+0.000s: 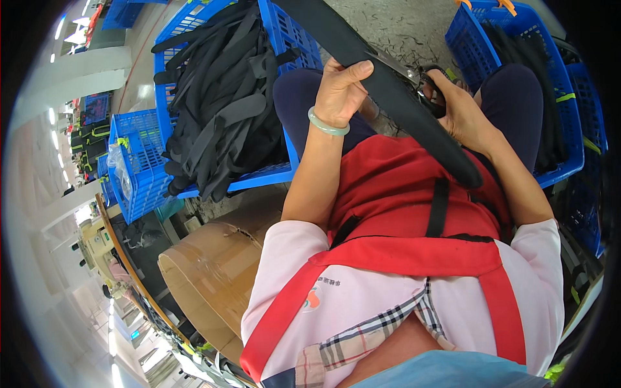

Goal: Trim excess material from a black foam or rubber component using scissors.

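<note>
A long black fabric strip [414, 110] with a rounded near end lies slantwise across the middle, over my lap and the red apron [394, 187]. My left hand [343, 94], with a pale green bangle at the wrist, grips the strip, its thumb on top. In my right hand [462, 107] is a pair of metal scissors [406, 72] with dark handles. Their blades point up and left along the strip's right edge. Whether the blades touch the fabric, I cannot tell.
To the left, a blue plastic crate [259, 180] is heaped with black strips [220, 110]. Another blue crate [475, 55] at the right holds dark strips. A cardboard box [213, 265] stands at my left side. Dark scraps litter the floor [401, 26].
</note>
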{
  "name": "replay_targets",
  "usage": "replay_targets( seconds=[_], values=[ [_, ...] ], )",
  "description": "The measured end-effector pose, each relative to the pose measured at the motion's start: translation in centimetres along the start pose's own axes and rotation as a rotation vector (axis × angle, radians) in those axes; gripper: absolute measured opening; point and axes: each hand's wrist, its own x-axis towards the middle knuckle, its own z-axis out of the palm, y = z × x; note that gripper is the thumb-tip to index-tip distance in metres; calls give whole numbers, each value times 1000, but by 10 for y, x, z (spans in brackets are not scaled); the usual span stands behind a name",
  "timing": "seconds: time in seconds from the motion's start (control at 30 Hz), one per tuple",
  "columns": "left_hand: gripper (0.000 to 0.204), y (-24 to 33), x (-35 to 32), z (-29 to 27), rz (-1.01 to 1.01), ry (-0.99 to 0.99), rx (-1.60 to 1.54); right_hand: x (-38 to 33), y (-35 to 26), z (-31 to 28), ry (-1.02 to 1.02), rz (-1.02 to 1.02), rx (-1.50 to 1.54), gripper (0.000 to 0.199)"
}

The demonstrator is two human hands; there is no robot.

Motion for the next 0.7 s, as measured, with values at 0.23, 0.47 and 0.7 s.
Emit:
replay_targets(
  seconds=[0.23, 0.47, 0.7],
  values=[
    [21, -5, 1, 7, 20, 11, 68, 5, 10, 11, 51, 30, -89, 48],
    [18, 9, 1, 0, 43, 30, 215, 4, 12, 5, -37, 84, -79, 41],
    [23, -3, -1, -1, 32, 16, 231, 3, 24, 13, 57, 56, -188, 42]
  ],
)
